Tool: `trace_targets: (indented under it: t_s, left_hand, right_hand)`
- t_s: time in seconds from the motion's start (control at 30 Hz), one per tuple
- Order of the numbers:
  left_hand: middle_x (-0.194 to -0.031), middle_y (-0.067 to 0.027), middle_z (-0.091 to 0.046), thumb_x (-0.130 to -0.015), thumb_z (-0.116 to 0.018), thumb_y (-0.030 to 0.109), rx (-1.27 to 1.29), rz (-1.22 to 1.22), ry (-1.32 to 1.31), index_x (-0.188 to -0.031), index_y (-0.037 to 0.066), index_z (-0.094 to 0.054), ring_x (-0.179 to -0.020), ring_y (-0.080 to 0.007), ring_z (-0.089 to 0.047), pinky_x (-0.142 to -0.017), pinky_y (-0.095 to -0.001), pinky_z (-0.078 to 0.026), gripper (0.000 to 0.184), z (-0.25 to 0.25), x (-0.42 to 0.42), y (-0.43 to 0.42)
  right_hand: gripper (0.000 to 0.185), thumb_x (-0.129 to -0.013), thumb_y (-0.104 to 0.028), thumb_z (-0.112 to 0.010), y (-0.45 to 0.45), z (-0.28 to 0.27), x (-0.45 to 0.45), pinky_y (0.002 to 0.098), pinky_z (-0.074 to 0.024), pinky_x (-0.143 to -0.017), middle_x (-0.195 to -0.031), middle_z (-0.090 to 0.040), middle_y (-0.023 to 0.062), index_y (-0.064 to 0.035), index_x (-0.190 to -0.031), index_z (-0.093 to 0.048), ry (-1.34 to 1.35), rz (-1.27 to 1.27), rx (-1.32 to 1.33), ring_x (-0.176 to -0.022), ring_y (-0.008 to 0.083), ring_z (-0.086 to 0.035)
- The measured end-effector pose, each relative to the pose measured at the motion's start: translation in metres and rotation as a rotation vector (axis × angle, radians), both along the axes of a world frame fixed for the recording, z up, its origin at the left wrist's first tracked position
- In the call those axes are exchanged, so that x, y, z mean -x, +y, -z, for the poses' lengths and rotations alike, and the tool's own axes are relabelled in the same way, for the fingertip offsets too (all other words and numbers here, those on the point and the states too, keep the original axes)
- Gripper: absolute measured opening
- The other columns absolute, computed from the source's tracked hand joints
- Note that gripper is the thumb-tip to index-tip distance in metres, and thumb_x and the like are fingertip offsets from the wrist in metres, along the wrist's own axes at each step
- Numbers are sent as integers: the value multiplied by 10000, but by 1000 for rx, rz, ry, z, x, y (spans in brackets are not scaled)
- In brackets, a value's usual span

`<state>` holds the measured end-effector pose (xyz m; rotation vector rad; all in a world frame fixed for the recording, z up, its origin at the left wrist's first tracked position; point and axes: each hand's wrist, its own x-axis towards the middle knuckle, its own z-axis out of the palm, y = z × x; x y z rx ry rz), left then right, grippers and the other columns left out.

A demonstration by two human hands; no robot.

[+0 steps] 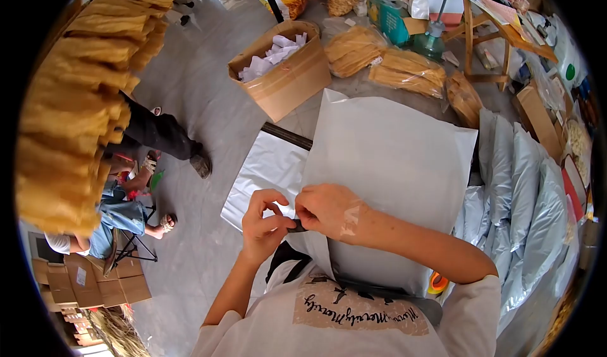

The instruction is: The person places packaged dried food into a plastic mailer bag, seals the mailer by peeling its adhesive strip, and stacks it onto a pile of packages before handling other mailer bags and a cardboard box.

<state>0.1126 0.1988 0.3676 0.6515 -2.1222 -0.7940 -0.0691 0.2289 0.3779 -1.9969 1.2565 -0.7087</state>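
Note:
A large grey-white plastic mailing bag [392, 142] lies spread in front of my body. At its near left edge, a small dark strip [296, 226] shows between my hands; I cannot tell whether it is the bag's dark inner side. The thumb and a finger of my left hand [265, 225] pinch the strip's left end, the other fingers curled above. My right hand [329, 206] is closed at its right end, fingertips pressed together over the bag's edge. Clear tape [351, 219] sticks to my right wrist. Silvery plastic bags [269, 174] with a dark edge lie beneath, to the left.
A cardboard box [284, 82] with crumpled white pieces stands ahead. Filled grey bags [518, 193] are stacked at my right, near orange-handled scissors [437, 283]. Bagged yellowish sheets [408, 72] and a spray bottle [431, 41] lie beyond. Yellow sheets [69, 123] hang left, near other people's legs [167, 136].

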Motion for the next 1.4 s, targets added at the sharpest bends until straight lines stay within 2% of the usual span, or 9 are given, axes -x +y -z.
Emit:
trace_targets:
  t_s: [0.33,0.4,0.5,0.6,0.7,0.8,0.93,1.2,1.4]
  left_hand:
    - [-682,-93,-549,-498,-745,33,-657,338,184,-557,76,-448,-736,-233,-471,-681,-346,-379,305,-6,-29,-27]
    - [-609,-77,-529,-520,-749,37,-804,391,257,-557,77,-449,-645,-215,-459,-617,-332,-363,305,-4,-33,-27]
    - [-564,-54,-515,-521,-755,43,-898,467,304,-552,87,-449,-576,-194,-443,-583,-318,-334,312,7,-37,-36]
    - [-546,-39,-498,-503,-754,50,-943,485,344,-542,99,-434,-545,-176,-422,-569,-316,-314,326,21,-35,-43]
    - [-529,-24,-476,-491,-752,54,-969,480,375,-535,111,-427,-516,-164,-404,-563,-317,-308,333,25,-29,-43]
    - [-528,-12,-476,-492,-746,44,-985,514,414,-535,122,-423,-510,-157,-408,-569,-314,-314,334,29,-28,-48]
    - [-533,-8,-479,-499,-747,56,-995,534,405,-542,126,-427,-511,-154,-410,-584,-313,-321,331,27,-24,-48]
    - [-553,12,-450,-552,-755,71,-994,530,412,-556,132,-392,-530,-140,-393,-616,-312,-323,368,33,-34,-46]
    - [-550,4,-437,-512,-737,49,-1003,488,402,-555,128,-385,-535,-149,-381,-619,-320,-323,364,29,-37,-44]
  right_hand:
    - [64,-831,-56,-478,76,-72,104,256,-473,-615,-848,-603,57,-41,-888,-502,-691,430,-253,-870,139,-583]
    - [169,-865,-201,-480,115,-84,145,180,-347,-378,-593,-553,31,-46,-931,-491,-788,698,-306,-577,103,-587]
    - [267,-847,-281,-519,193,-69,201,141,-182,-318,-497,-304,-72,-42,-968,-511,-850,1198,-10,-374,5,-255]
    - [226,-860,-223,-487,294,-58,257,176,-154,-383,-531,-266,-60,-104,-667,-485,-590,1773,802,-436,19,-218]
    - [256,-815,-174,-450,379,-81,251,227,-239,-384,-546,-389,17,-63,-585,-424,-124,1769,1449,-450,88,-279]
    - [298,-831,-255,-488,345,-66,203,241,-264,-397,-641,-488,52,-27,-640,-492,409,2088,1347,-458,95,-300]
    - [519,-561,-340,-798,315,-36,146,247,-233,-443,-571,-303,-25,-69,-956,-599,-113,852,-750,-488,78,-272]
    - [440,-504,-40,-763,310,34,60,211,-181,-435,-520,-263,-64,-45,-899,-570,-578,1000,-341,-467,36,-236]
    - [271,-520,-60,-754,294,29,47,204,-147,-429,-512,-274,-75,-37,-730,-585,-844,1186,-171,-457,29,-204]
